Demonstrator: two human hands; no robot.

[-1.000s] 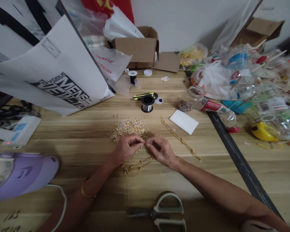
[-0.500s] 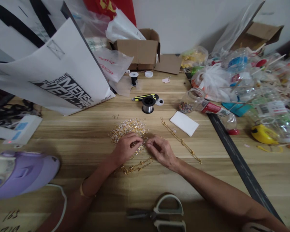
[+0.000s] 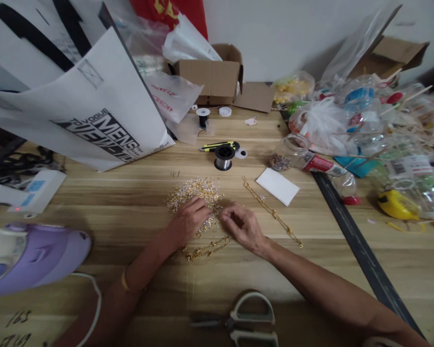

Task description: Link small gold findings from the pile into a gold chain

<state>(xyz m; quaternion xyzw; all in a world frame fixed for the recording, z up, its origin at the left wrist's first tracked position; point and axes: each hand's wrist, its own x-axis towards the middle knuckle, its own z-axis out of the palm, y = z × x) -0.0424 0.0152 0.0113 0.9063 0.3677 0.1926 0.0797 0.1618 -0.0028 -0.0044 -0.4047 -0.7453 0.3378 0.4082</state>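
Observation:
A heap of small gold and clear jewelry pieces lies spread on the wooden table. My left hand rests at the heap's near side, fingers curled down into the pieces; what they grip is hidden. Just right of the heap, my right hand has thumb and forefinger pinched together, and anything between them is too small to name. Below both hands lies a bunched gold chain. Another gold chain stretches out diagonally to the right of my right hand.
Scissors lie near the front edge. Beyond the heap sit a wire spool and a yellow utility knife. A white card and a bead jar are at right. A purple iron-like appliance stands left, beside a white bag.
My left hand has lowered its fingertips into the heap and turned so its back faces up more. The right hand keeps its pinch. The whole view has shifted slightly.

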